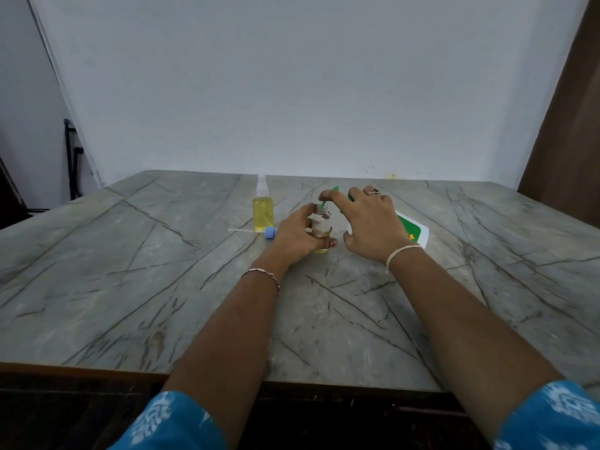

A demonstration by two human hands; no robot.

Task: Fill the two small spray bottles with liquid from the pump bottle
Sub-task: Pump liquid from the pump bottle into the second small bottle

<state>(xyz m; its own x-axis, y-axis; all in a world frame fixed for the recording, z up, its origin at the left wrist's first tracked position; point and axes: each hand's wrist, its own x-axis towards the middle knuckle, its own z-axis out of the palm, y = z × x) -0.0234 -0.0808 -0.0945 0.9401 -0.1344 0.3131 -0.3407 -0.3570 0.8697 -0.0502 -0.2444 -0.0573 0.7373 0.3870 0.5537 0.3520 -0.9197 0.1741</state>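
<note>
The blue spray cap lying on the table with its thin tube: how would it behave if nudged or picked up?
The blue spray cap lies on its side and looks round, so a nudge would probably roll it. Its thin tube looks slender and likely flexes. Being small, it is probably very light.

A plain indoor room, most likely part of a home. A grey, marble-patterned tabletop [130, 287] with a brown wooden front edge stands against a bare, pale bluish-white wall [292, 92]. A brown wooden panel [565, 125] rises at the right, and a dark metal frame [69, 157] stands in the left corner. Everyday household items sit here: a capped spray bottle [263, 209], an open spray bottle [321, 224] and a white and green pump bottle [417, 233].
</note>
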